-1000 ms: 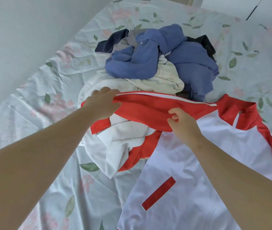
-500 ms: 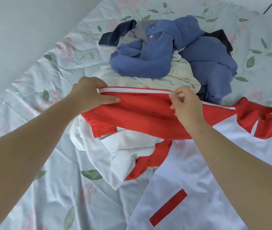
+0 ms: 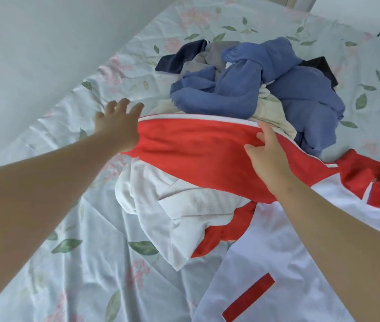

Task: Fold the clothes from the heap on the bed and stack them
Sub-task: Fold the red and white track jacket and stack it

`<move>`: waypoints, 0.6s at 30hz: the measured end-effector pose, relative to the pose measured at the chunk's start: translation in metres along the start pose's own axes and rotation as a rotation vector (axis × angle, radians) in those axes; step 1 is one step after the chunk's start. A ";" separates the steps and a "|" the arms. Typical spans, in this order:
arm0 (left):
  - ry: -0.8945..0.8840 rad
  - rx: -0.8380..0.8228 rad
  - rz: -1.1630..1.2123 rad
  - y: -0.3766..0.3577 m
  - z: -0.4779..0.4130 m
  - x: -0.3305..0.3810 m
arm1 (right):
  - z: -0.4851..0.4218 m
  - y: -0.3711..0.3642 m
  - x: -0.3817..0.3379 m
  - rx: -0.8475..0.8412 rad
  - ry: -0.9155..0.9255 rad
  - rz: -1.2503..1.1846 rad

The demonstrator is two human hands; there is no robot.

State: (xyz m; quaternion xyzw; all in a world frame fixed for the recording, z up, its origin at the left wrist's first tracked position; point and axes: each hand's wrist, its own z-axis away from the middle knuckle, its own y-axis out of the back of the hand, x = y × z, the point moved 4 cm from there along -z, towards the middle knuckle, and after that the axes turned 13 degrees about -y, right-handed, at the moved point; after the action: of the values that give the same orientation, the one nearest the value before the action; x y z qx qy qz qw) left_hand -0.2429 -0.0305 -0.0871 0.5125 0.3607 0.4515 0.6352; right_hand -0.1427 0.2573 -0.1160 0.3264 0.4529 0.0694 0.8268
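A white and red jacket (image 3: 274, 238) lies spread at the right, its red sleeve (image 3: 196, 149) stretched leftward over a crumpled white garment (image 3: 175, 205). My left hand (image 3: 117, 124) is at the sleeve's cuff end with its fingers spread and straight; the cuff is hidden under the palm. My right hand (image 3: 267, 156) lies on the sleeve's upper edge by the white stripe, fingers fairly straight and pressing the cloth. Behind the sleeve sits the heap (image 3: 249, 89) of blue, cream, grey and dark clothes.
The bed sheet (image 3: 68, 263) is pale with a leaf and flower print. A plain wall (image 3: 21, 54) runs along the bed's left side. Bare sheet shows at the front left and at the far right beyond the heap.
Both hands pinched the sleeve's striped edge before. Now my left hand has opened and slid left to the cuff end, and my right hand's fingers have flattened onto the sleeve.
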 end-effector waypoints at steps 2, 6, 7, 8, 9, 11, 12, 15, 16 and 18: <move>-0.077 0.045 0.148 -0.016 0.009 0.031 | 0.014 -0.004 0.006 -0.005 0.062 0.008; -0.240 0.064 0.350 -0.037 0.039 0.106 | 0.049 0.004 0.030 0.139 0.109 0.018; -0.277 0.074 0.363 -0.041 0.048 0.124 | 0.058 0.009 0.042 0.166 0.084 0.008; -0.316 0.090 0.362 -0.044 0.058 0.142 | 0.067 0.015 0.058 0.179 0.043 -0.010; -0.354 0.113 0.349 -0.047 0.068 0.161 | 0.076 0.022 0.076 0.183 -0.005 -0.028; -0.429 0.176 0.315 -0.054 0.092 0.198 | 0.097 0.038 0.120 0.194 -0.105 -0.033; -0.469 0.191 0.306 -0.060 0.104 0.217 | 0.109 0.049 0.145 0.207 -0.154 -0.018; -0.601 0.091 0.281 -0.086 0.141 0.277 | 0.146 0.091 0.224 0.271 -0.311 0.034; -0.645 0.036 0.275 -0.097 0.153 0.297 | 0.159 0.107 0.250 0.301 -0.368 0.054; -0.732 -0.055 0.285 -0.118 0.176 0.337 | 0.184 0.142 0.300 0.373 -0.488 0.093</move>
State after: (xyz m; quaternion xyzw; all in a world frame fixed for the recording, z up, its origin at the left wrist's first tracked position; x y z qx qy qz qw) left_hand 0.0554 0.2217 -0.1631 0.6674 0.0230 0.3320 0.6662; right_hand 0.2035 0.4032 -0.1717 0.4999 0.2303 -0.0574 0.8330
